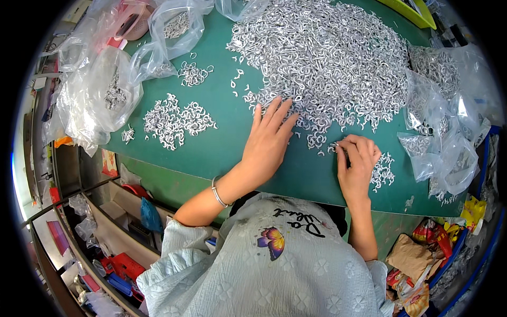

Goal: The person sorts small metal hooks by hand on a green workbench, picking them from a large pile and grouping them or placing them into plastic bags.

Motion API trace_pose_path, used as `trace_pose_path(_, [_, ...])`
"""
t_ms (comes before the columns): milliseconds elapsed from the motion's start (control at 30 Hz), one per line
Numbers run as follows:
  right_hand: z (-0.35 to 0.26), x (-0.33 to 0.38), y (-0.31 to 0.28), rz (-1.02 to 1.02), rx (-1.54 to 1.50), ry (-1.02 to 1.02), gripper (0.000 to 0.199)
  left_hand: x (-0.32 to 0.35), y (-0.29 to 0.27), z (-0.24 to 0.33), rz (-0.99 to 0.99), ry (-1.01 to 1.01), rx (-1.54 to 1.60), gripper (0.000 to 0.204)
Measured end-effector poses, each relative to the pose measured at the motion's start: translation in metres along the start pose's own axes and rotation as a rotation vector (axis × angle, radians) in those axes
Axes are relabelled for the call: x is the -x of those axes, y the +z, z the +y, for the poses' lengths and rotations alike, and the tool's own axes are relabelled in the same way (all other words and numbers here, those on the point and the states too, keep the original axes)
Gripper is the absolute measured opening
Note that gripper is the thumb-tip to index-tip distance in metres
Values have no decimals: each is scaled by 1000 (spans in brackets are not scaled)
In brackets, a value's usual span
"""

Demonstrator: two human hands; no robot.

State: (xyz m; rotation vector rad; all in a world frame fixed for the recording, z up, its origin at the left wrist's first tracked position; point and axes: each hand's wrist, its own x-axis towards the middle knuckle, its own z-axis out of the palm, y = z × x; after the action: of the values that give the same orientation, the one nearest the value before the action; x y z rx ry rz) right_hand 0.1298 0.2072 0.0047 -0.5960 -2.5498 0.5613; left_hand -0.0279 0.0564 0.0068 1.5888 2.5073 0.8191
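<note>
A broad heap of small silvery curved metal pieces [327, 58] covers the far middle of the green table [222, 150]. My left hand [268, 138] lies at the heap's near edge, fingers stretched and spread, the tips touching the pieces. To its right, my right hand [357, 158] is closed in a pinch, thumb against forefinger, on a small metal piece [334, 145]. A smaller pile of pieces [382, 171] lies just right of that hand, partly hidden by it. On the left are another pile of curved pieces [177, 122] and a small pile of metal rings [193, 74].
Clear plastic bags [95, 95] crowd the table's left side, with a pink basket [136, 21] behind. More bags of metal pieces [441, 127] stand at the right edge. A yellow-green tray [414, 13] sits far right. Below left is a shelf with compartments [121, 219]; crumpled packaging [414, 256] lies lower right.
</note>
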Motion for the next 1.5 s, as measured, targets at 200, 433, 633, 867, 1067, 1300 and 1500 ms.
trace_pose_path(200, [-26,5,-10,14,-76,-92,13,26,-6,25,-33,-123,524,39])
trace_pose_path(433, [-47,8,18,-144,-293,-278,16,50,-9,16,-296,-644,1434,27])
trace_pose_path(633, [-45,-32,27,-174,-243,-225,38,61,-20,-16,249,-335,340,23])
trace_pose_path(867, [-54,-34,34,-453,32,-350,56,71,-18,-29,300,-263,130,26])
trace_pose_path(1067, [-17,-18,15,-281,73,-311,31,89,-22,-29,239,-194,188,29])
trace_pose_path(1300, [-52,-26,30,-354,32,-297,40,92,-21,-26,238,-138,206,29])
trace_pose_path(1500, [-36,-12,21,-256,-33,-251,33,102,-22,-32,280,-105,225,28])
